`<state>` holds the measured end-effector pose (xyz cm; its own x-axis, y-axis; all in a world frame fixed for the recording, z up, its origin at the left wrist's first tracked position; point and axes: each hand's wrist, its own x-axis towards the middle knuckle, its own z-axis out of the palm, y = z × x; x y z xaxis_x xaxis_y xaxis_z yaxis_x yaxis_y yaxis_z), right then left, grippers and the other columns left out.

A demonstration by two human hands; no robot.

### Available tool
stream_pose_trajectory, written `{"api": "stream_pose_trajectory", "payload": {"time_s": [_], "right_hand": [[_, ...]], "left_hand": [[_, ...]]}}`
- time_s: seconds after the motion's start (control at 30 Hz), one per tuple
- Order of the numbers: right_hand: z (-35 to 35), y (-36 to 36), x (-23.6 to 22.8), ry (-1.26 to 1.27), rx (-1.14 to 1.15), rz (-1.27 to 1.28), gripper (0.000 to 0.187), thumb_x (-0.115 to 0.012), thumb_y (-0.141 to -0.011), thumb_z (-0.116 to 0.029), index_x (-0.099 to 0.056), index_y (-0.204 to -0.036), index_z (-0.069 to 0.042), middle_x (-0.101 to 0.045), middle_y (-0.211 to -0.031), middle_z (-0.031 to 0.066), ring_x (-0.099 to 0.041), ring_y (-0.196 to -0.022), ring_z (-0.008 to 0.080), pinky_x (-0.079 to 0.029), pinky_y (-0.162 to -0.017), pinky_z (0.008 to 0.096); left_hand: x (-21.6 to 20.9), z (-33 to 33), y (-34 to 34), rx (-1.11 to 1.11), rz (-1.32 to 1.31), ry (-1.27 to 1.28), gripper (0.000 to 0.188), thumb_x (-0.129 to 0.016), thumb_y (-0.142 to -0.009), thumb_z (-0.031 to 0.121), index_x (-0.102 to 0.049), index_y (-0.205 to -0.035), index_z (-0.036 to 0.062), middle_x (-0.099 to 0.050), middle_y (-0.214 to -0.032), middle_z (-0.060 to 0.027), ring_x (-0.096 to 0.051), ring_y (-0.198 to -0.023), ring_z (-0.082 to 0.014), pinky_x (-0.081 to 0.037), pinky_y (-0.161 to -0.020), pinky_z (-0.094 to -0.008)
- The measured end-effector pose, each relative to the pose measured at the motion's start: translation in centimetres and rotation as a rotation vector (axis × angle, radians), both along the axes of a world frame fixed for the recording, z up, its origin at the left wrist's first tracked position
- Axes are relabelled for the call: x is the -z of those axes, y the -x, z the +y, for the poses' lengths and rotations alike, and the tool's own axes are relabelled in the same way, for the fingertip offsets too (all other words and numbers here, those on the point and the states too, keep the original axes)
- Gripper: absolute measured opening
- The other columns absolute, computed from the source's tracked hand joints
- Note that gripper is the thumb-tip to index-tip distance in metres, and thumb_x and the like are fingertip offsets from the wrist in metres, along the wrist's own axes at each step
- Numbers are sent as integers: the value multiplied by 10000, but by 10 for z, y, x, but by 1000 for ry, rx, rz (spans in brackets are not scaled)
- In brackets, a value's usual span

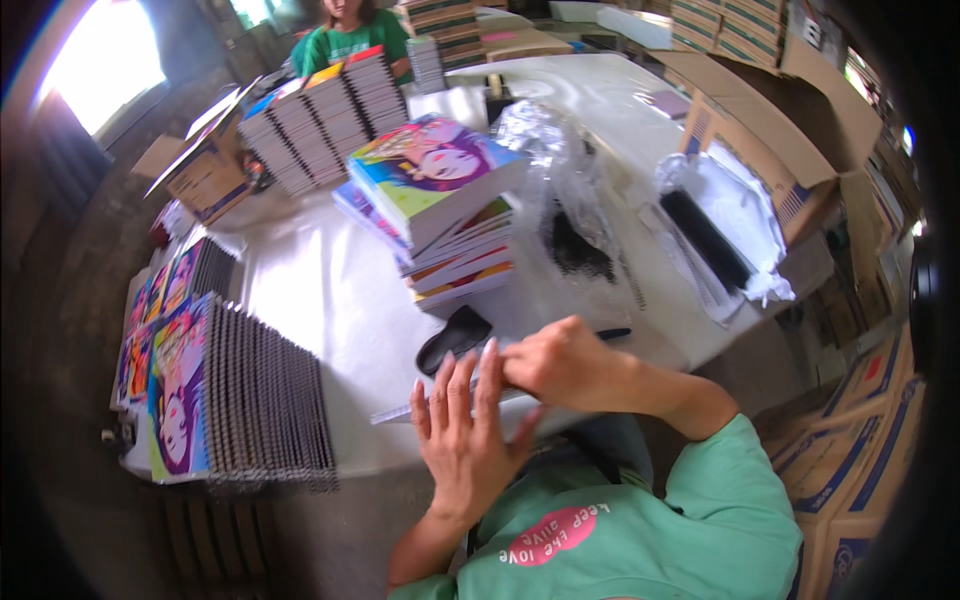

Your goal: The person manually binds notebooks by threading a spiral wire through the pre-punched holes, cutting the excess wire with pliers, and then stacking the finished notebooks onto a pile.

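Note:
My left hand [462,430] lies flat, fingers apart, on a thin white-paged notebook [400,410] at the table's near edge. My right hand [560,362] is closed over the notebook's upper edge, fingers curled on a black spiral comb [610,334] that sticks out to its right. A black oval tool [452,338] lies just beyond my left fingertips. Behind it stands a stack of colourful cartoon-cover notebooks [440,200].
Spiral-bound notebooks stand in rows at the left edge [240,400] and far left [320,120]. A clear plastic bag with black combs [570,230] and an open carton with more combs [720,230] sit right. A person in green [350,35] is across the white table [320,290].

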<state>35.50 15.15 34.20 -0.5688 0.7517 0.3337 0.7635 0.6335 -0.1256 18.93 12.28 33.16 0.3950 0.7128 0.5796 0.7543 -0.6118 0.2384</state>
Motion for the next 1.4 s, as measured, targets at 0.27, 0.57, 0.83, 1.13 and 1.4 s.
{"api": "stream_pose_trajectory", "payload": {"time_s": [0.27,0.57,0.83,1.13,1.4], "right_hand": [[28,-191,-1,-216,797,741,163,-603,-857,-140,-663,-938,-12,-683,-809,116,-655,-729,164,-497,-671,281],[78,-283,144,-10,1202,110,406,-573,-767,-71,-550,-1171,-44,-588,-1078,214,-565,-1019,372,-456,-876,449],[73,-335,119,121,1060,93,461,-484,-820,14,-505,-1272,-72,-633,-1001,226,-611,-921,384,-477,-836,425],[25,-240,0,-254,902,435,576,-410,-845,28,-342,-1394,-135,-547,-1065,141,-521,-1088,278,-410,-898,378],[-36,-61,0,421,189,692,224,-623,-813,0,-679,-1020,-66,-591,-837,49,-567,-728,152,-448,-665,268]], "left_hand": [[52,25,10,139,65,-153,482,-741,-674,194,-608,-1137,164,-465,-772,-14,-462,-770,-189,-300,-804,-361],[32,33,31,130,43,-44,516,-743,-641,192,-603,-1137,157,-459,-851,-41,-473,-885,-223,-237,-997,-466],[69,22,-19,-158,-135,-179,848,-767,-524,549,-489,-1190,105,-428,-1055,-121,-348,-1184,-367,-152,-1038,-587],[83,31,-49,-244,-279,-366,665,-766,-565,474,-456,-1003,82,-413,-974,-120,-393,-989,-323,-301,-939,-522],[83,29,-52,-228,-303,-377,551,-762,-606,401,-494,-983,101,-440,-935,-110,-369,-1044,-320,-280,-934,-514]]}}
